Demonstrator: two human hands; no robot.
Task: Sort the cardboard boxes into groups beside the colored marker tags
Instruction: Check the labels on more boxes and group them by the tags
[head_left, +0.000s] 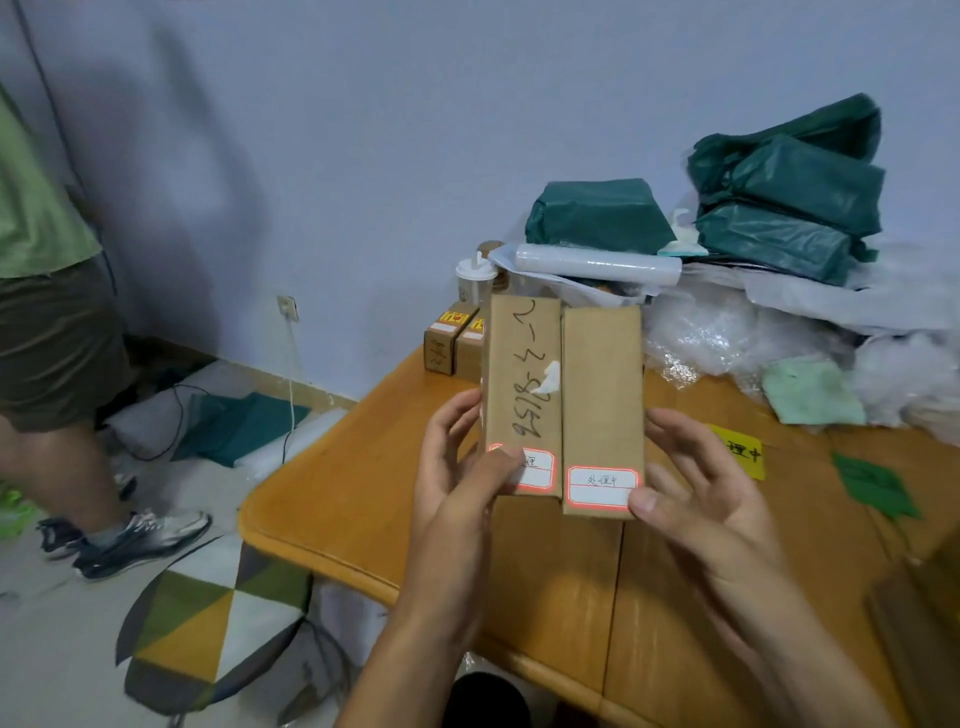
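I hold two long cardboard boxes upright and side by side above the wooden table (332, 488). My left hand (457, 467) grips the left box (522, 374), which has black handwriting and a red-bordered label at its lower end, partly under my thumb. My right hand (696, 483) grips the right box (602, 395), plain with a red-bordered label at the bottom. A yellow marker tag (740, 452) lies on the table behind my right hand, and a green tag (878, 486) lies further right. Two smaller boxes with yellow and red labels (452, 340) stand at the table's far edge.
Dark green wrapped parcels (789, 202), a plastic film roll (597, 265), bubble wrap and a light green cloth (810, 392) pile up at the table's back right. A lidded cup (474, 280) stands behind the boxes. A person's legs (62, 364) are at left; a patterned stool (208, 629) sits below.
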